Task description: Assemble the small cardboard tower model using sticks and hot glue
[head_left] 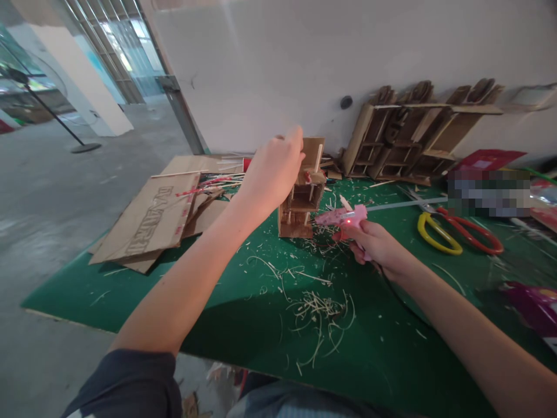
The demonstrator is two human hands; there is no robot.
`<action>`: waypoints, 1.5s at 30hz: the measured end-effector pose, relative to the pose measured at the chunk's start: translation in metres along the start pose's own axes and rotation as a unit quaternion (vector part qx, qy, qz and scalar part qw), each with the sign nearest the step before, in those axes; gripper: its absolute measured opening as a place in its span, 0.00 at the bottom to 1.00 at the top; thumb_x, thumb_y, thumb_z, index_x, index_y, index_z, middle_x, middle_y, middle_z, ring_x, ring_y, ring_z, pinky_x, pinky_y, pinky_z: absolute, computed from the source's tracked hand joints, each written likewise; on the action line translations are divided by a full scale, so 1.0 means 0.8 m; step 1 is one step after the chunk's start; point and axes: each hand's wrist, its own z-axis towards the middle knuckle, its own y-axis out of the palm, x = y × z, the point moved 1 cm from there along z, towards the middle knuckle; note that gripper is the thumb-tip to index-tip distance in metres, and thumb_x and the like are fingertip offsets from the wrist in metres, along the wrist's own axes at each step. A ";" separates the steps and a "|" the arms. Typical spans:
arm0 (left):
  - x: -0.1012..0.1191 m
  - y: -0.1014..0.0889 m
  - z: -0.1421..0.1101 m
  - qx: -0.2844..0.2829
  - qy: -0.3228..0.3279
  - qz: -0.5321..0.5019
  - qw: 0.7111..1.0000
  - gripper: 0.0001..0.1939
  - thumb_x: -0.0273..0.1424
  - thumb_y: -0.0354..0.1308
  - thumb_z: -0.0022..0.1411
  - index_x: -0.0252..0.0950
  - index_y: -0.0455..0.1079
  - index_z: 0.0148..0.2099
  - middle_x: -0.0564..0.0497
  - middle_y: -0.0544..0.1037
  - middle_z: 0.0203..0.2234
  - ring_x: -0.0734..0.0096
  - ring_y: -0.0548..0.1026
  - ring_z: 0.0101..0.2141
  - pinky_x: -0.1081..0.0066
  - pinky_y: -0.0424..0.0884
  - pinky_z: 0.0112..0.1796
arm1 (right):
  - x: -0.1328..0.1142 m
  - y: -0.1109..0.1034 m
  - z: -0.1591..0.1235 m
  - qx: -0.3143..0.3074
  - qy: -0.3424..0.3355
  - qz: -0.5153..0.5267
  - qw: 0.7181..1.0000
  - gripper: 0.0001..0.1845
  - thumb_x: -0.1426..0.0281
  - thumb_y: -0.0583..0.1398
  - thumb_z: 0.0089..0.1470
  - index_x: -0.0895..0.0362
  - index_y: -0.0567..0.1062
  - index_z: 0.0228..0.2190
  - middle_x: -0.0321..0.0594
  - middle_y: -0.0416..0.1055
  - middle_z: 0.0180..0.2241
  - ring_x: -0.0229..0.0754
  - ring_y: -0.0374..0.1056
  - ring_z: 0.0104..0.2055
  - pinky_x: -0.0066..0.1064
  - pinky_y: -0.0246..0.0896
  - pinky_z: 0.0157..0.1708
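A small cardboard model house stands on the green mat. My left hand is closed on the model's upper left part, its fingers curled over the top. My right hand grips a pink glue gun just right of the model, with the nozzle pointing left toward the model's base and a small red light lit on the gun.
Flat cardboard sheets and thin sticks lie at the mat's left. Yellow scissors and red scissors rest at the right. A larger cardboard frame leans on the wall. Wood shavings litter the mat. A purple packet sits far right.
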 end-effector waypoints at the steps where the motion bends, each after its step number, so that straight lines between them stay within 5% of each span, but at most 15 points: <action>1: 0.000 0.000 0.000 0.001 0.000 0.002 1.000 0.09 0.28 0.47 0.68 0.39 0.63 0.48 0.46 0.77 0.39 0.65 0.75 0.40 0.68 0.68 0.39 | -0.001 0.000 0.001 -0.005 0.000 -0.003 1.000 0.21 0.51 0.60 0.49 0.57 0.69 0.28 0.26 0.52 0.11 0.31 0.49 0.12 0.26 0.47 0.12; 8: 0.004 -0.003 -0.002 0.013 0.021 0.027 0.999 0.08 0.27 0.47 0.67 0.35 0.63 0.47 0.44 0.77 0.37 0.63 0.75 0.37 0.67 0.68 0.37 | -0.004 0.001 0.012 -0.041 0.019 0.038 0.998 0.25 0.51 0.64 0.45 0.53 0.57 0.20 0.24 0.50 0.12 0.28 0.45 0.13 0.25 0.44 0.12; 20: 0.001 -0.003 -0.001 0.000 0.010 0.000 1.000 0.08 0.27 0.46 0.68 0.37 0.63 0.48 0.44 0.76 0.38 0.64 0.75 0.38 0.66 0.68 0.38 | -0.012 -0.008 0.005 -0.044 0.029 0.045 0.998 0.20 0.54 0.63 0.46 0.58 0.70 0.31 0.24 0.52 0.10 0.30 0.46 0.12 0.26 0.45 0.13; 33: 0.000 -0.001 -0.001 0.008 0.012 0.011 1.000 0.09 0.27 0.46 0.67 0.38 0.63 0.48 0.45 0.76 0.38 0.64 0.75 0.38 0.66 0.68 0.37 | 0.000 -0.007 0.011 -0.047 0.008 0.006 0.999 0.24 0.52 0.62 0.48 0.53 0.58 0.19 0.25 0.49 0.11 0.29 0.45 0.11 0.25 0.45 0.12; 39: -0.001 0.000 0.000 0.005 0.003 0.017 1.000 0.09 0.28 0.46 0.68 0.39 0.63 0.48 0.46 0.77 0.39 0.65 0.75 0.39 0.68 0.68 0.37 | 0.008 -0.010 0.007 -0.030 -0.014 -0.025 0.999 0.20 0.51 0.59 0.52 0.56 0.67 0.28 0.27 0.55 0.09 0.32 0.48 0.11 0.26 0.42 0.12; 45: 0.001 -0.001 0.000 0.011 0.017 0.034 0.999 0.08 0.27 0.46 0.67 0.37 0.63 0.47 0.45 0.77 0.38 0.64 0.75 0.37 0.67 0.68 0.36 | 0.004 0.002 -0.008 0.044 -0.054 -0.140 0.988 0.18 0.52 0.58 0.51 0.54 0.64 0.27 0.30 0.59 0.11 0.36 0.55 0.13 0.29 0.48 0.16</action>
